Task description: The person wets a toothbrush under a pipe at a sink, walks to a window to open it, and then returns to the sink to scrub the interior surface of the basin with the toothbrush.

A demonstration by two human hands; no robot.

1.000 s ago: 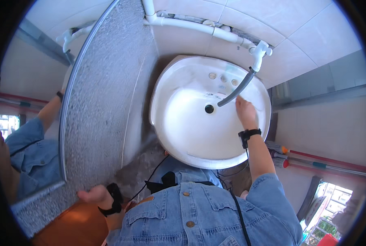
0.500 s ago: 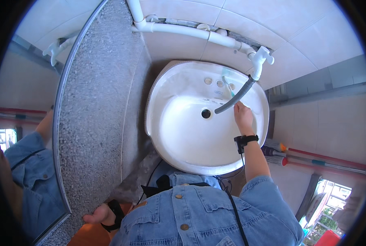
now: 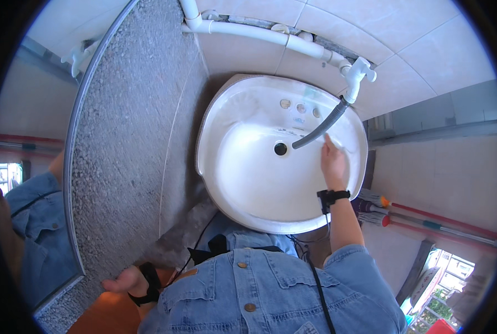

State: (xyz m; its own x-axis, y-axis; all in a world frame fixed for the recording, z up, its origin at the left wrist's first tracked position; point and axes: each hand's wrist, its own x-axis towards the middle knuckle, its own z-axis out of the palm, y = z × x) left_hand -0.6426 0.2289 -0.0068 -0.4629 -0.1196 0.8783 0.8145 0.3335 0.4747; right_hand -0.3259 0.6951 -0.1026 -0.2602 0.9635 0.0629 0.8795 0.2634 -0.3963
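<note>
My right hand (image 3: 333, 161) is closed inside the right side of a white washbasin (image 3: 254, 206), just below a grey corrugated hose (image 3: 325, 127). Its fingers are in a pinch around a slim pale toothbrush, which is mostly lost behind the hose and in blur. The hose hangs from a white plastic tap (image 3: 358, 78), its free end near the round drain hole (image 3: 280, 148). At the lower left my left hand (image 3: 127, 281) rests beside the grey speckled ledge, holding nothing, a digit stretched out and the other fingers partly hidden.
White pipes (image 3: 254, 32) run along the tiled wall behind the basin. A rough grey slab (image 3: 126, 122) and a framed mirror (image 3: 48, 239) stand on the left. Mops with red handles (image 3: 443, 220) lean at the right, and something orange (image 3: 106, 312) is below my left hand.
My right hand has shifted slightly downward and to the right within the basin. The toothbrush, earlier seen reaching past the hose toward the basin's back rim, no longer shows there.
</note>
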